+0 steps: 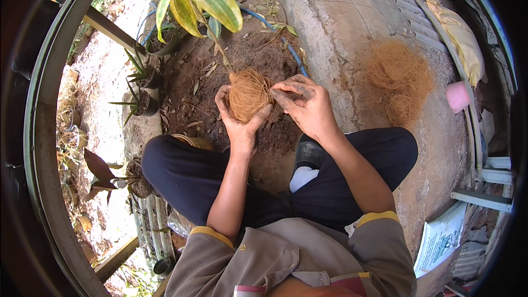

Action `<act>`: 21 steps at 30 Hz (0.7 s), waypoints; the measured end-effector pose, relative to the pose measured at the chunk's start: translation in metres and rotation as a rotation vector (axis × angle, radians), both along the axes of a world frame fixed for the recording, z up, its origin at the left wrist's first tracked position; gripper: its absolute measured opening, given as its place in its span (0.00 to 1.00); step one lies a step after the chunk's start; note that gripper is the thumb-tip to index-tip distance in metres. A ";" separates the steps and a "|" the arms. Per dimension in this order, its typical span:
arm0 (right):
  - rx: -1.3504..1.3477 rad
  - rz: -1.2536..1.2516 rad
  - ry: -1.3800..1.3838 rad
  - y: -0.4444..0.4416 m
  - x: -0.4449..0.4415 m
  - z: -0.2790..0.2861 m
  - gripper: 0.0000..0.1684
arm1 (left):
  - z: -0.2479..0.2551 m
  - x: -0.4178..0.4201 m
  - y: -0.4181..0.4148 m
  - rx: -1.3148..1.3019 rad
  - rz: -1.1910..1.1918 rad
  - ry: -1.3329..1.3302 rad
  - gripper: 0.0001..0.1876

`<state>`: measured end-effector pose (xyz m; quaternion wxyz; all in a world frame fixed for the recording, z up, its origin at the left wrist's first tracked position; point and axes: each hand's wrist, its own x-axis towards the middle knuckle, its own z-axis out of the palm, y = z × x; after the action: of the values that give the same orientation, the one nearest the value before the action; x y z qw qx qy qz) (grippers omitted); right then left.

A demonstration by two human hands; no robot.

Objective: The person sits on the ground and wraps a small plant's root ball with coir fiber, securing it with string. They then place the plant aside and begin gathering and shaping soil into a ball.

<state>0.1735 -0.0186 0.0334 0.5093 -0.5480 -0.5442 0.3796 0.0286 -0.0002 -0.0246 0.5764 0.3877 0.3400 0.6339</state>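
A ball of brown coconut fibre [249,95] surrounds the base of a plant with a thin stem and broad yellow-green leaves [212,2]. My left hand [241,126] cups the ball from below, fingers on its left side and thumb on its right. At the ball's right side is my right hand [306,101], its thumb and fingertips pinched together and smeared with soil. Whether a strand lies between those fingertips, I cannot tell. The stem leans up and to the left from the ball.
Dark soil [276,128] lies beneath my hands. A heap of loose coconut fibre [398,78] is on the concrete at right, near a pink pot [458,97]. Potted plants [146,103] line the left side. A blue hose [293,51] crosses behind the soil.
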 end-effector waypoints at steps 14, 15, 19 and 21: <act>-0.072 0.080 0.135 0.004 0.002 -0.020 0.09 | -0.001 0.001 -0.001 -0.042 -0.037 -0.023 0.43; -0.112 0.100 0.186 0.005 0.003 -0.021 0.10 | 0.002 0.002 -0.002 -0.053 -0.042 -0.038 0.43; -0.189 0.143 0.253 0.005 0.005 -0.019 0.12 | -0.003 0.001 0.000 -0.045 -0.026 -0.030 0.43; -0.172 0.155 0.328 0.005 0.007 -0.018 0.11 | -0.002 0.001 0.000 -0.056 -0.028 -0.034 0.43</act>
<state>0.1803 -0.0136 0.0153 0.5119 -0.4768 -0.4599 0.5470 0.0298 -0.0006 -0.0266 0.6015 0.3653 0.3422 0.6226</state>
